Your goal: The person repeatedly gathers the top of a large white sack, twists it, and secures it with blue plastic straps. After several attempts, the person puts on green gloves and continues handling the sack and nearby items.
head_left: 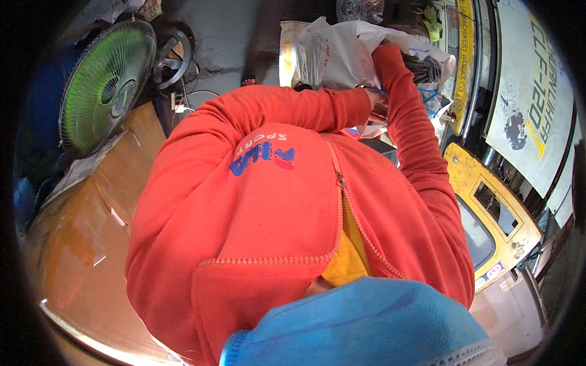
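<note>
Blue mask (360, 323) foremost, left hand (374, 96) and right sleeve (404, 100) adjoin a white bag (354, 52); I can't tell either grip.

Ahead of the person (262, 201), right of centre, sits a plastic bag (354, 46), the left hand (376, 97) at its near side. A fan (108, 91) stands at left, a machine (530, 91) at right; floor (223, 46) shows between fan and bag.

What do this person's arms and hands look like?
The left sleeve and right sleeve are long, red and creased, with no markings visible on them. Only a sliver of the left hand shows, with no glove apparent; the right hand is hidden.
</note>
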Motion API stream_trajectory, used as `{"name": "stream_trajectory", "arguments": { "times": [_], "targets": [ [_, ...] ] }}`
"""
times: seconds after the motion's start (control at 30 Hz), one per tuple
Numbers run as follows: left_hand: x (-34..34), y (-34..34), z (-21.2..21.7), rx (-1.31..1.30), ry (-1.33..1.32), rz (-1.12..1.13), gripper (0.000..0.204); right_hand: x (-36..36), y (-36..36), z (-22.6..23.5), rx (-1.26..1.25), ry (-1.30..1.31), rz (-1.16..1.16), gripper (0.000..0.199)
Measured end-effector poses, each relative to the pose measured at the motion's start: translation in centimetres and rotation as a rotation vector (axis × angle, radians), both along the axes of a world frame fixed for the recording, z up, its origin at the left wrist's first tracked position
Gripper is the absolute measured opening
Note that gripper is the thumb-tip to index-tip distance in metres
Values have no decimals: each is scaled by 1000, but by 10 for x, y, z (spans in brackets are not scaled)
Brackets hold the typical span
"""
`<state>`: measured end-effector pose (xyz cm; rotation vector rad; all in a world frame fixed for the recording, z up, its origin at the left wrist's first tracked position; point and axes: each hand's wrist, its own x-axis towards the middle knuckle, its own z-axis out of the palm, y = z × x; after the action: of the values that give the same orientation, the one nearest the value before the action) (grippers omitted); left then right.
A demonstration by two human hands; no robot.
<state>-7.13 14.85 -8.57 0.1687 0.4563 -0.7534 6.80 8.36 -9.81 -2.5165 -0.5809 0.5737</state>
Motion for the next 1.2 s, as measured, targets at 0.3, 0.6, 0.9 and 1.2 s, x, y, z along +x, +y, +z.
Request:
{"name": "stream_trajectory", "arguments": {
  "times": [0.3, 0.6, 0.9, 1.2],
  "targets": [
    [3, -16, -28, -8, -94, -42, 26, -17, 11, 25, 84, 9, 197, 28],
    [-1, -19, -39, -115, -165, 49, 26, -31, 22, 30, 152, -14, 336, 29],
    [16, -4, -30, -106, 52, -43, 19, -11, 25, 31, 26, -97, 511, 18],
    [28, -10, -44, 1, -17, 68, 20, 6, -2, 30, 125, -54, 484, 23]
  ]
}}
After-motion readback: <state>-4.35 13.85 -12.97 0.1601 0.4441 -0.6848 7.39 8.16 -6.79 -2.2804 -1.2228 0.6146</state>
